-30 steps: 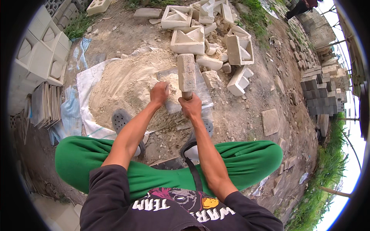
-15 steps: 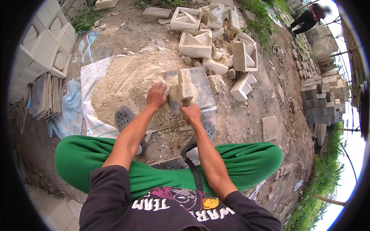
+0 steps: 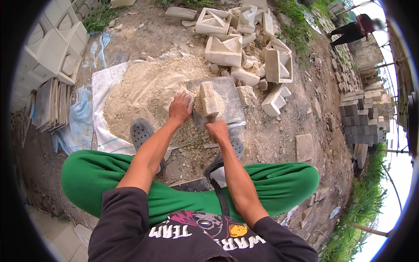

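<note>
My right hand (image 3: 217, 130) is closed round the short handle of a mallet (image 3: 209, 99) with a long, blocky, dust-covered head. The mallet head lies over pale crushed grit on a flat grey slab (image 3: 227, 94). Left of the slab, my left hand (image 3: 180, 108) curls its fingers over a pale chunk (image 3: 189, 98), mostly hidden beneath them. Behind and beside that hand spreads a heap of cream-coloured crushed material (image 3: 144, 89) on a white sheet (image 3: 104, 83).
Broken cream moulded blocks (image 3: 223, 49) lie piled beyond the slab. Thin boards (image 3: 52, 105) lean at the left beside pale stacked blocks (image 3: 54, 39). Grey blocks (image 3: 360, 115) are stacked at the right. Another person (image 3: 355, 30) stands at the far right. My clog-shod feet (image 3: 142, 133) flank the work.
Both hands and the mallet stay in nearly the same place, the mallet still over the slab. The person at the far right has shifted slightly.
</note>
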Tool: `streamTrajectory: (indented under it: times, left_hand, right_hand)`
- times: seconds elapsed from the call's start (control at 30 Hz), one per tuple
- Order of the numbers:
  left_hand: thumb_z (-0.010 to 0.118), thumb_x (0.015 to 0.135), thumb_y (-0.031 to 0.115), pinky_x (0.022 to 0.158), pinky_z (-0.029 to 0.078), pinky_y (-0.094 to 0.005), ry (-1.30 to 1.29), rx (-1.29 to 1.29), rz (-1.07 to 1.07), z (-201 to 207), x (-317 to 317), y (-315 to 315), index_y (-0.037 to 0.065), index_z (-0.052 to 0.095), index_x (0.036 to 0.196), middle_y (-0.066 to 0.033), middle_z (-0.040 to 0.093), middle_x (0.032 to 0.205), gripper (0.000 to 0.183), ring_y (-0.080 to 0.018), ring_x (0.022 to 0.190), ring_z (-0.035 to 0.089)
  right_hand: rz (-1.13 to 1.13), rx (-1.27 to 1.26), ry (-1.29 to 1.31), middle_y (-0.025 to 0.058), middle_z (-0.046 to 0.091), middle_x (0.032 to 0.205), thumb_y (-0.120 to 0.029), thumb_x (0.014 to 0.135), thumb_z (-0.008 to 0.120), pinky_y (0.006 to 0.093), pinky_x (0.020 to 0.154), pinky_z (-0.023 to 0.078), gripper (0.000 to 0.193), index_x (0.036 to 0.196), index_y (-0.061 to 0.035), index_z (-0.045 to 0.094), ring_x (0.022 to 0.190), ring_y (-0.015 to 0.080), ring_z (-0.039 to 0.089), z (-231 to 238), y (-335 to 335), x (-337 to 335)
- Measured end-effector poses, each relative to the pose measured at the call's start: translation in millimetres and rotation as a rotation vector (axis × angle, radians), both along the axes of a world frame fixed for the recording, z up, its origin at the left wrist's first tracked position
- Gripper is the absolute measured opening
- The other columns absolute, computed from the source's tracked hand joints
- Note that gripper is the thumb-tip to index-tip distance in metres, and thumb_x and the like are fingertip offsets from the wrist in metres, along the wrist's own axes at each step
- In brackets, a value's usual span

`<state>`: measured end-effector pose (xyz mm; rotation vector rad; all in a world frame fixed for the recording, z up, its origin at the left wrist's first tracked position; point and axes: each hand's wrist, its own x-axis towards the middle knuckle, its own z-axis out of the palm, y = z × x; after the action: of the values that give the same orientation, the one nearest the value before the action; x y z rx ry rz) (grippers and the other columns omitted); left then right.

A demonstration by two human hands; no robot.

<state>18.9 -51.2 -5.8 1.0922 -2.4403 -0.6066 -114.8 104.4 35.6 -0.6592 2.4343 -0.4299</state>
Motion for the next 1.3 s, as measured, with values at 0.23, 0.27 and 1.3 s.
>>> streamTrajectory:
  times: [0.23,0.27,1.3]
  left_hand:
    - [0.065,0.090,0.027,0.110,0.043,-0.0433,-0.071,0.049,0.014,3.5,2.4,2.9,0.012,0.063,0.131,-0.0159,0.053,0.144,0.043,-0.0345,0.134,0.048]
    - [0.065,0.090,0.027,0.110,0.043,-0.0433,-0.071,0.064,0.015,4.0,2.3,4.7,0.011,0.062,0.131,-0.0159,0.052,0.144,0.044,-0.0344,0.134,0.047]
    - [0.067,0.084,0.018,0.094,0.048,-0.0444,-0.055,-0.133,-0.131,6.8,9.5,28.9,0.007,0.060,0.128,-0.0153,0.058,0.128,0.046,-0.0344,0.122,0.053]
  right_hand:
    - [-0.179,-0.408,-0.177,0.0225,0.071,0.077,-0.029,0.073,0.074,0.0433,0.070,0.054,0.036,0.085,0.0050,0.072,0.078,0.0322,0.074,65.2,-18.3,6.6]
    - [-0.177,-0.401,-0.178,0.0225,0.071,0.077,-0.029,0.073,0.074,0.0433,0.070,0.054,0.036,0.085,0.0050,0.072,0.078,0.0322,0.074,61.6,-16.5,8.2]
    - [-0.106,-0.102,-0.103,0.0224,0.072,0.074,-0.035,0.069,0.075,0.0409,0.072,0.057,0.046,0.080,0.0091,0.070,0.076,0.0351,0.074,5.2,17.2,-14.4]
